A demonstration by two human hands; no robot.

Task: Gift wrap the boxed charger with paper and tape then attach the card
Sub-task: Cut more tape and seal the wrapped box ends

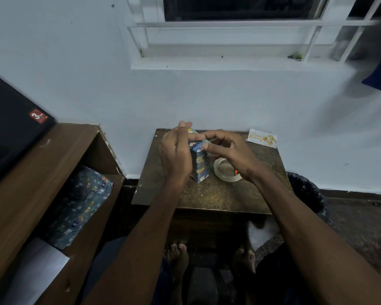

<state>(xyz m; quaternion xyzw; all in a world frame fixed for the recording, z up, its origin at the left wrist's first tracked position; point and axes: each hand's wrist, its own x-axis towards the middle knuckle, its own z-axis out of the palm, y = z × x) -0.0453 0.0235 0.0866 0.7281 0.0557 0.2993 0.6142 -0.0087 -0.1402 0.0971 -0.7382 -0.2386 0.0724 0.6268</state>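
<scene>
Hands first: I'm seeing my left hand (176,150) gripping the upright blue cartoon-patterned paper-wrapped box (199,166) on the brown counter (207,197), while my right hand (227,148) is pinching its top paper flap.

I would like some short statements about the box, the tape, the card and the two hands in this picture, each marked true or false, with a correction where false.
1. The wrapped box stands upright on the small table. True.
2. The card is already fixed to the box. False: it lies apart at the table's far right corner.
3. The tape roll lies on the table just right of the box. True.
4. The left hand rests flat on the table. False: it holds the box near its top.
5. The right hand pinches the paper at the top of the box. True.
</scene>
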